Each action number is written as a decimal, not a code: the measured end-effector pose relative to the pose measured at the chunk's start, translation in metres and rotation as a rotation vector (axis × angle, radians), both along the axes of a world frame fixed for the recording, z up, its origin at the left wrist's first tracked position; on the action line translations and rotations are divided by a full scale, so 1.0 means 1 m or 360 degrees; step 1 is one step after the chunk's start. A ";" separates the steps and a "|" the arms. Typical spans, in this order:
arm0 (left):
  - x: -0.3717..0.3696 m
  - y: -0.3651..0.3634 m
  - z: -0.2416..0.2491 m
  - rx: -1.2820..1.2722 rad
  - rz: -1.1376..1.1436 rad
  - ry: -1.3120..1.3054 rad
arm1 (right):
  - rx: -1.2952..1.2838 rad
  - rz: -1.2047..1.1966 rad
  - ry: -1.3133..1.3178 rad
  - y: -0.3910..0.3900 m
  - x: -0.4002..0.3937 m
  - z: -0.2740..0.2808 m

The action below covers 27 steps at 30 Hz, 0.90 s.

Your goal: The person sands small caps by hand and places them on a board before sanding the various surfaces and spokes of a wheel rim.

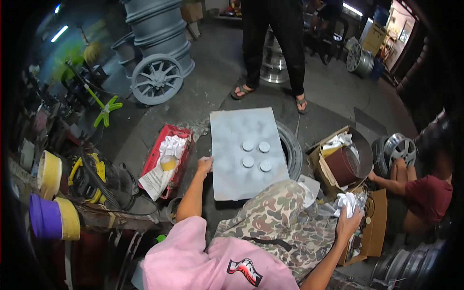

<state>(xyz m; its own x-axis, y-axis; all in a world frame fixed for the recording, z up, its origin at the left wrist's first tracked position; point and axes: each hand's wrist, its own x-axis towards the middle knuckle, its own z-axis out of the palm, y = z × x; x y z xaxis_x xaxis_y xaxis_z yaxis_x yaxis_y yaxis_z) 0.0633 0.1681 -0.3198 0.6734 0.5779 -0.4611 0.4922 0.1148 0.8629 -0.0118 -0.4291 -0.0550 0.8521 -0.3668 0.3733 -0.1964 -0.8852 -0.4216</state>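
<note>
My left hand [205,165] is closed on the left edge of a grey-sprayed flat board [224,179]. Several round grey wheel caps [248,146] lie on the board in two rows, apart from each other. My right hand [349,223] is out to the right, with its fingers around a crumpled white cloth [346,203]. That cloth is over an open cardboard box [377,227] with mixed items inside. Beneath the board, a tyre [293,150] shows at its right side.
A red crate [166,133] with white cloth and a tape roll stands left. To the right is a carton [319,162] with a brown drum [342,164]. One person in black trousers [275,43] stands ahead; another in a red shirt [430,195] sits right. Grey wheel rims [157,79] are behind.
</note>
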 end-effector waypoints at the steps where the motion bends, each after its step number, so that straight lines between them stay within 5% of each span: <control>1: 0.003 -0.003 0.010 0.0182 -0.0049 0.0039 | 0.0008 0.0012 -0.0034 0.003 0.002 0.001; 5: 0.016 0.000 0.002 0.0179 -0.0198 0.0254 | 0.0082 -0.0016 0.0113 0.007 0.003 0.010; 12: 0.012 -0.001 0.012 -0.0221 -0.0291 0.0106 | 0.0005 0.0004 -0.0006 0.013 -0.006 0.012; 14: 0.010 0.002 0.019 -0.0684 -0.0593 -0.0107 | 0.0085 -0.0011 0.0004 0.010 -0.008 0.014; 18: -0.001 0.002 0.055 -0.0951 -0.0752 -0.0024 | 0.0051 -0.0017 0.0002 -0.002 -0.013 0.006; 27: -0.010 -0.012 0.044 -0.1180 -0.0764 -0.0412 | 0.0019 -0.0189 -0.0042 -0.022 -0.036 0.006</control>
